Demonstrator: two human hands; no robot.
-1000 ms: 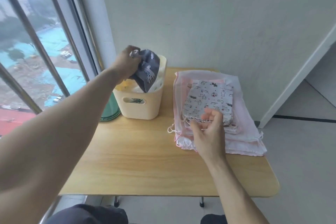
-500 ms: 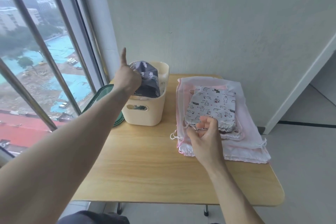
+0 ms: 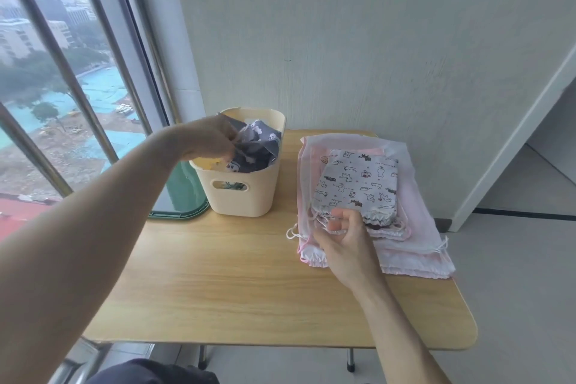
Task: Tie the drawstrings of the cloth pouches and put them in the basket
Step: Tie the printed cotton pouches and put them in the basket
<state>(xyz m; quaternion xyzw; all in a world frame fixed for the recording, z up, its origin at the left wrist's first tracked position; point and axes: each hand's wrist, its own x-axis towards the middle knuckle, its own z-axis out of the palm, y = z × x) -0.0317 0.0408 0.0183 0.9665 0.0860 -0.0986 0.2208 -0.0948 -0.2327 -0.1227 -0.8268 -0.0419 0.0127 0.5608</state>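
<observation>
Pushing the grey pouch [image 3: 258, 146] into the basket [image 3: 249, 196] with my left fingers [image 3: 232, 142] gripping it; my right fingers [image 3: 338, 221] pinch the nearer cat-print pouch [image 3: 358, 184] by its gathered mouth.

**No legible text in my view**

I find nothing I can read anywhere in the head view. The white cloth pouch with small black animal figures [image 3: 358, 185], lying on top of the pink pile, carries a faint line of print along its far right edge, but it is too small and blurred for me to make out any letters. The dark grey patterned cloth pouch [image 3: 258, 150] in the cream plastic basket [image 3: 240, 199] shows only white shapes, no words. I see no label, brand or number on the basket itself.
</observation>
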